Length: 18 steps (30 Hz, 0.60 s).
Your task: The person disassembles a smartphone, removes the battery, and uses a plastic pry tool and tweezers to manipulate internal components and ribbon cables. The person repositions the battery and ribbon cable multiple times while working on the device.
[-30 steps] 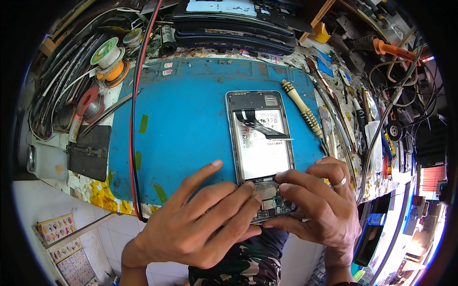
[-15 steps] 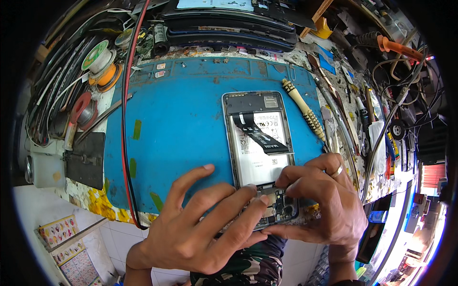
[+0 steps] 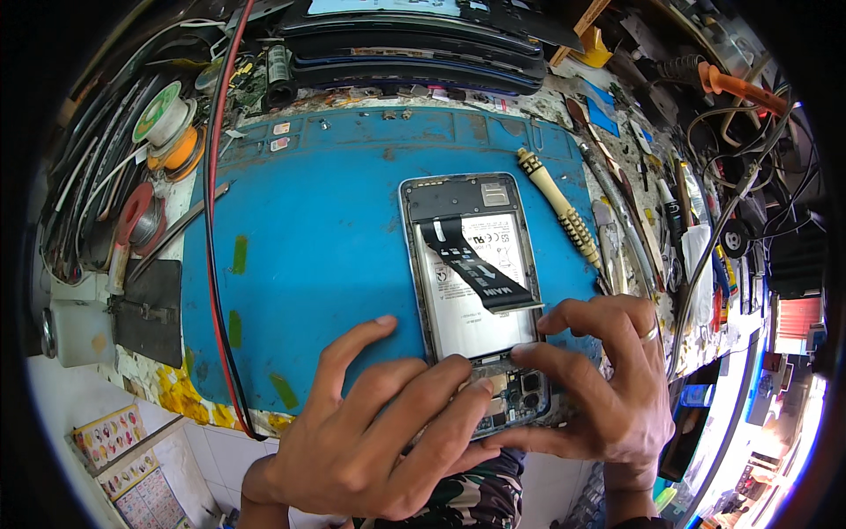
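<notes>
An opened phone (image 3: 467, 304) lay face down on a blue mat (image 3: 308, 220), its upper part near the middle of the view and its lower end between the person's two hands, at the near edge of the table (image 3: 181, 388). The left hand (image 3: 374, 432) grasped the phone's lower left part, with fingers bent over the interior, the index finger stretched apart over the mat and the thumb by the bottom edge. The right hand (image 3: 608, 379), wearing a ring (image 3: 650, 336), curled about the lower right corner, its thumb by the bottom edge and a fingertip near the lower end of the silver battery (image 3: 467, 331); whether it gripped anything could not be told. A black ribbon cable (image 3: 480, 278) ran obliquely across the battery. Below the battery, a circuit board (image 3: 507, 397) showed partly between the fingers. A cream, dark-patterned tool (image 3: 560, 207) lay to the right of the phone. At left, a red-and-black lead (image 3: 211, 220) crossed the mat, with a spool of solder (image 3: 145, 220) beyond it; dark flat panels (image 3: 414, 70) were stacked behind the mat.
</notes>
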Each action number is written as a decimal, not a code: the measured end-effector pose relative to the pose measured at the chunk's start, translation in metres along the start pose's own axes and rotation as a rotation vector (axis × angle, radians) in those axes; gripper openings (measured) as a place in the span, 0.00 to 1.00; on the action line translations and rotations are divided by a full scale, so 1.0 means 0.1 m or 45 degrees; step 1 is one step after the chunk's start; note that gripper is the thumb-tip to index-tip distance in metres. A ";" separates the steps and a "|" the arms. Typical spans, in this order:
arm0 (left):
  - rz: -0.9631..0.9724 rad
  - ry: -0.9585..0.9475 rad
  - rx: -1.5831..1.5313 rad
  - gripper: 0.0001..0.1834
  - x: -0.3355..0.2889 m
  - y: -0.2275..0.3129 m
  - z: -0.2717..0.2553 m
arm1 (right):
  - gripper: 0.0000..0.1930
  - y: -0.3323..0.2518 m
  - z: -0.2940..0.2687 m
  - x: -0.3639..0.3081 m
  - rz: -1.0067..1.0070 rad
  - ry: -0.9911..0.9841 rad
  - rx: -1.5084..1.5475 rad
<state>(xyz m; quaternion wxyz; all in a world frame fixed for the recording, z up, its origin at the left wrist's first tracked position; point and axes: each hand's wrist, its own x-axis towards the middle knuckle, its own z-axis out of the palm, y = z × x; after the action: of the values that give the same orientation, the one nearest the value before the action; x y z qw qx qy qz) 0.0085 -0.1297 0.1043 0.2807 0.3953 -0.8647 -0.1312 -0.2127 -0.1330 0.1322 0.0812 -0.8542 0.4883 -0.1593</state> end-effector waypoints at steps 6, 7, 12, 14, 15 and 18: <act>-0.090 0.017 -0.055 0.37 0.02 0.04 0.01 | 0.28 -0.06 -0.02 0.04 0.022 -0.054 -0.004; -0.114 -0.006 -0.065 0.37 0.02 0.04 0.00 | 0.28 -0.06 -0.03 0.05 0.040 -0.087 -0.013; -0.157 -0.020 -0.092 0.36 0.04 0.04 0.00 | 0.28 -0.01 -0.03 0.10 -0.015 -0.119 0.075; -0.162 -0.017 -0.072 0.35 0.05 0.03 0.01 | 0.28 0.01 -0.02 0.13 -0.031 -0.144 0.093; -0.162 -0.039 -0.064 0.35 0.05 0.03 0.01 | 0.28 0.02 -0.02 0.13 -0.039 -0.134 0.126; -0.174 -0.111 -0.048 0.35 0.03 0.04 -0.01 | 0.28 0.01 -0.03 0.15 -0.053 -0.163 0.142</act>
<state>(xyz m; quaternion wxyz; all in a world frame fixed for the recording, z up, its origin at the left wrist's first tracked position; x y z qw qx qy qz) 0.0052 -0.1297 0.1083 0.2405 0.4421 -0.8445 -0.1833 -0.2075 -0.1467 0.1375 0.1562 -0.8668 0.4545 -0.1331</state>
